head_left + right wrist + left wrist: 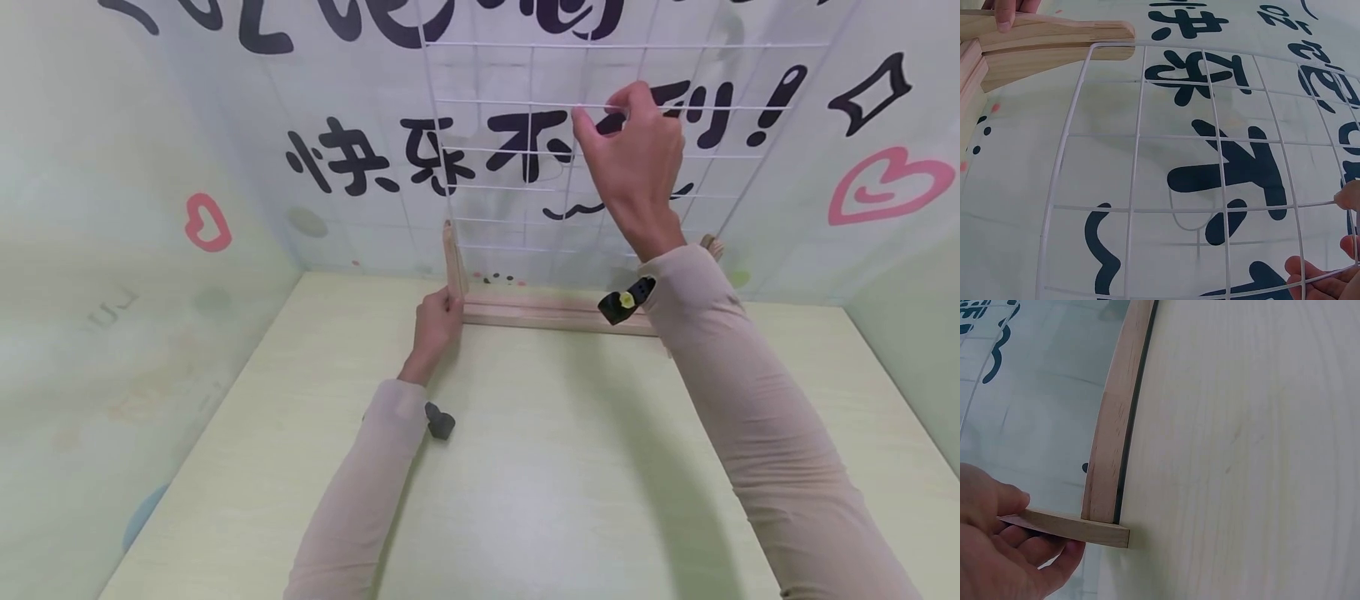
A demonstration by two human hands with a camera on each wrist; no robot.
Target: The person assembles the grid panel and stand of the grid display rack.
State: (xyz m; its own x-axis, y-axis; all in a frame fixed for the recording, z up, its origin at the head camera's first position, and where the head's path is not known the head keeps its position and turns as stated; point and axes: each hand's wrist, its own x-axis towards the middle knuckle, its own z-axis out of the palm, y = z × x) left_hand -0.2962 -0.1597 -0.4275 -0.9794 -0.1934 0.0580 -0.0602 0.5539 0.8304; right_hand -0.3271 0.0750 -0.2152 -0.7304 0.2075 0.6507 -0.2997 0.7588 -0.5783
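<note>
A wooden stand (pixel 555 317) sits at the back of the table, its long bar running left to right. At its left end a flat upright wooden piece (pixel 1054 522) meets the bar, pinched between the thumb and fingers of my left hand (pixel 437 323). Above the stand is a white wire grid (pixel 1057 187), tilted upright. My right hand (pixel 637 158) grips its wires near the middle, thumb and fingers through the mesh. In the right wrist view the grid's lower corner overlaps the rounded tip of the wooden upright.
A pale wood-grain table (pixel 495 467) spreads in front of the stand. Behind it hangs a whitish sheet (pixel 360 242) with black lettering and pink hearts. Side walls (pixel 150 275) stand close to the left and right table edges.
</note>
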